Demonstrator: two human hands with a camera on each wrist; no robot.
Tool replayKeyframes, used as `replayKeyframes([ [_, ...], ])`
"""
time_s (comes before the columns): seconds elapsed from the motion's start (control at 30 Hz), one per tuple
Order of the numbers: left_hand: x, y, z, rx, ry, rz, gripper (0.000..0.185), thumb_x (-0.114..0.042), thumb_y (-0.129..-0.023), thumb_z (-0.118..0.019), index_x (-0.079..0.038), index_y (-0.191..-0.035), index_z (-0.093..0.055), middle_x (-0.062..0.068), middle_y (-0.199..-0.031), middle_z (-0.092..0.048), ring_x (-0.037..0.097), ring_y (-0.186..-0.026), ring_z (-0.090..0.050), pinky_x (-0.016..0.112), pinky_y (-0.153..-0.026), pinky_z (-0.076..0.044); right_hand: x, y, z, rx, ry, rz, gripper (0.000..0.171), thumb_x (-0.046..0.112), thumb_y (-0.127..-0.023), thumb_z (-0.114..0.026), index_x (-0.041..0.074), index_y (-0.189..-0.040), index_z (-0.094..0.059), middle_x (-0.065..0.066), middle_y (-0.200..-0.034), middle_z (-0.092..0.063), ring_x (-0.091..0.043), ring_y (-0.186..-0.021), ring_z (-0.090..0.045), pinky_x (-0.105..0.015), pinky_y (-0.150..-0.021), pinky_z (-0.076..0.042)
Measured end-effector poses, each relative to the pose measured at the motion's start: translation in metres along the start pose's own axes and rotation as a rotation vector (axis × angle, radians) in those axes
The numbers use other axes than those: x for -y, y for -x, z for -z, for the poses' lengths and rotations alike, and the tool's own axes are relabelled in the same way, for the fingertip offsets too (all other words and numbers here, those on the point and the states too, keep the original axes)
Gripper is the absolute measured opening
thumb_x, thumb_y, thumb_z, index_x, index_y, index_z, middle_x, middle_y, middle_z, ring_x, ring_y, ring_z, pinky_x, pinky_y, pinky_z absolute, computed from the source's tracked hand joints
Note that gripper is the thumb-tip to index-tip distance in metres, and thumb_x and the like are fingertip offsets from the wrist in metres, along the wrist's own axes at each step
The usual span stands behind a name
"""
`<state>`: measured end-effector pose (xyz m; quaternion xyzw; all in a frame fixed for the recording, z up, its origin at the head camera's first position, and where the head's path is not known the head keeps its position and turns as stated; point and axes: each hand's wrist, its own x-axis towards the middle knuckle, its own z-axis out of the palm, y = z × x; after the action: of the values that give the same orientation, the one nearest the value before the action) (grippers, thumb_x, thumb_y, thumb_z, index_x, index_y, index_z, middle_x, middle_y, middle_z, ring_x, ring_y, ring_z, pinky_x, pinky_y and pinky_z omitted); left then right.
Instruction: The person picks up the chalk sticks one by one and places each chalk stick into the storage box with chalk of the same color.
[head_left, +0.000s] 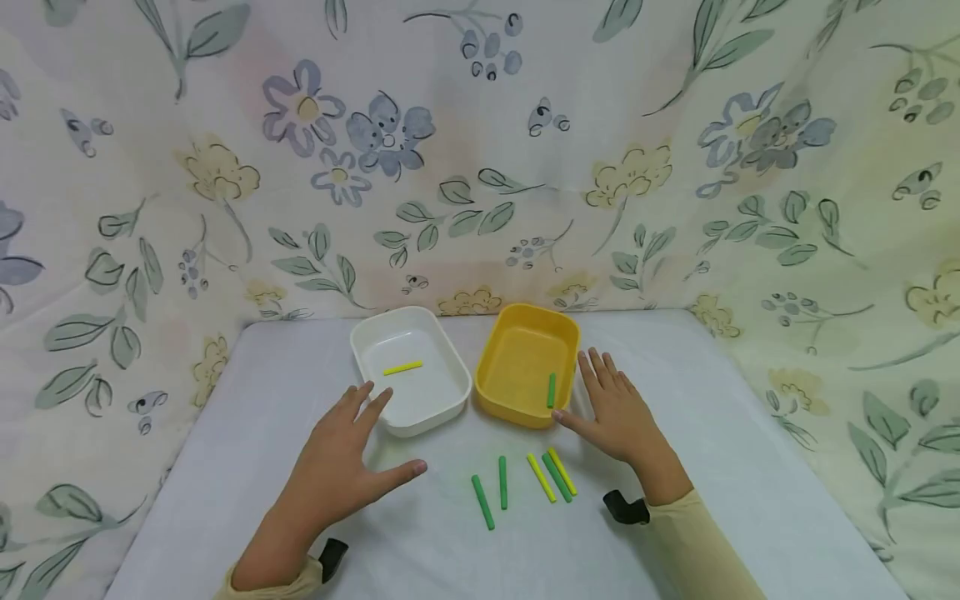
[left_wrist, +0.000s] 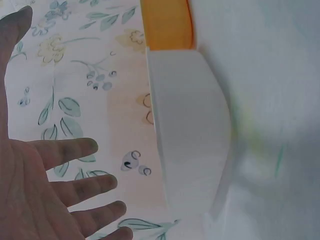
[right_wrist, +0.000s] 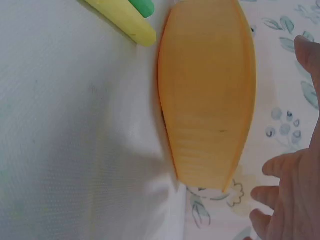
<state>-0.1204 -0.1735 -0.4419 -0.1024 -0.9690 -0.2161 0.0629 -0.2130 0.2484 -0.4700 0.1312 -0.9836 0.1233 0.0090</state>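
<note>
Left hand (head_left: 339, 461) and right hand (head_left: 619, 418) are held spread and empty, with five sticks (head_left: 503, 483) placed between them, perhaps for easy reach.

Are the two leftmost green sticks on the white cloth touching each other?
Apart. The head view shows a strip of white cloth between the leftmost green stick and the green stick beside it.

Ylw tray (head_left: 517, 358), smth plast.
</note>
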Motion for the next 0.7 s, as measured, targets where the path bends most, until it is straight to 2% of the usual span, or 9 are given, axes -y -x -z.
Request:
replayKeyframes([
  [0.2,-0.01,0.008,-0.01,-0.051,0.056,-0.058,0.109,-0.091,-0.078,-0.065,-0.021,-0.16,-0.049,0.009,-0.168,-0.041,0.04,-0.154,-0.041,0.07,-0.114,-0.042,-0.003,-0.004,-0.006,0.004,0.008,0.002,0.115,0.084,-0.092,-0.052,0.013,-0.172,-0.008,-0.011,-0.18,-0.004,-0.039,-0.167,-0.006,-0.063,-0.131,-0.015],
  [0.43,-0.02,0.013,-0.025,-0.037,0.092,-0.101,0.105,-0.089,-0.078,-0.068,-0.02,-0.156,-0.054,0.008,-0.165,-0.046,0.036,-0.152,-0.044,0.066,-0.114,-0.044,-0.002,-0.007,-0.01,0.027,-0.003,0.006,0.115,0.081,-0.094,-0.053,0.012,-0.172,-0.006,-0.012,-0.18,-0.002,-0.038,-0.167,-0.004,-0.063,-0.132,-0.015],
  [0.6,-0.028,0.016,-0.029,-0.026,0.116,-0.126,0.104,-0.09,-0.078,-0.066,-0.02,-0.155,-0.056,0.007,-0.164,-0.047,0.035,-0.151,-0.046,0.065,-0.114,-0.044,-0.003,-0.011,-0.011,0.033,0.012,0.025,0.118,0.086,-0.092,-0.049,0.011,-0.172,-0.006,-0.012,-0.18,0.0,-0.037,-0.167,-0.002,-0.062,-0.132,-0.015],
  [0.7,-0.032,0.019,-0.032,-0.023,0.123,-0.134,0.101,-0.091,-0.078,-0.065,-0.023,-0.152,-0.059,0.005,-0.162,-0.048,0.032,-0.147,-0.05,0.062,-0.113,-0.046,-0.003,-0.014,-0.012,0.033,0.001,0.029,0.117,0.084,-0.092,-0.051,0.011,-0.172,-0.007,-0.012,-0.18,0.0,-0.037,-0.167,-0.001,-0.062,-0.132,-0.015],
])
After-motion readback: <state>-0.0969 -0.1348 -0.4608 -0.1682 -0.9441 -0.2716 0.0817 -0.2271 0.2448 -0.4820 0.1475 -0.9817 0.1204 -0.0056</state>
